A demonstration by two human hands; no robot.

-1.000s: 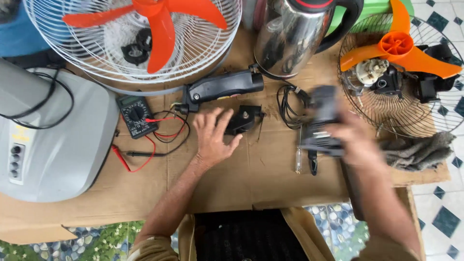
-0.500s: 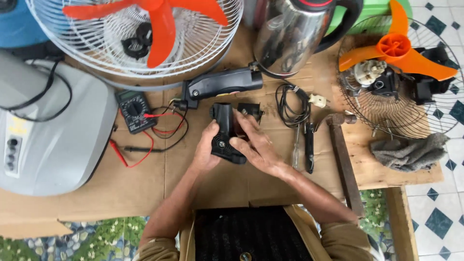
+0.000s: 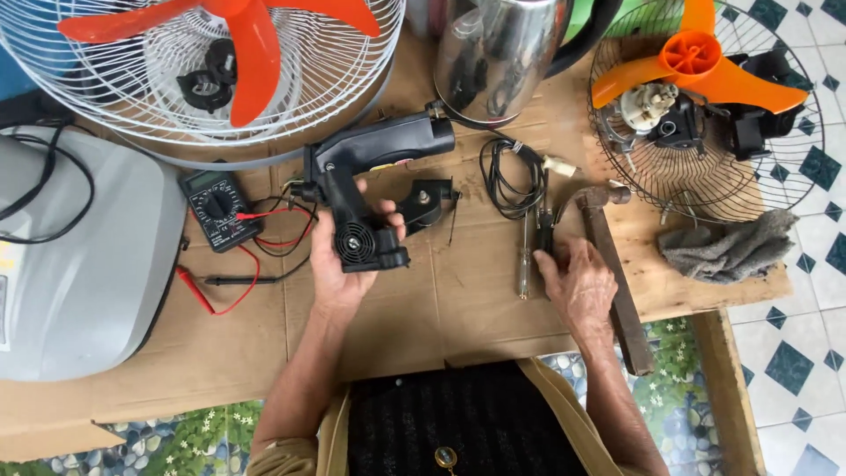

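Two hands worked over the cardboard-covered counter [image 3: 458, 300]. The left hand [image 3: 339, 264] had its fingers wrapped around a black hair dryer [image 3: 366, 189], lifting it just above the counter, vented end toward the person, beside a small black plastic part [image 3: 427, 201]. The right hand [image 3: 577, 282] lay with fingers curled loosely onto dark pliers [image 3: 546, 231], next to a screwdriver [image 3: 524, 260] and a hammer [image 3: 608, 264]. A multimeter [image 3: 216, 207] with red leads sat left of the dryer, below a white fan guard [image 3: 176, 79].
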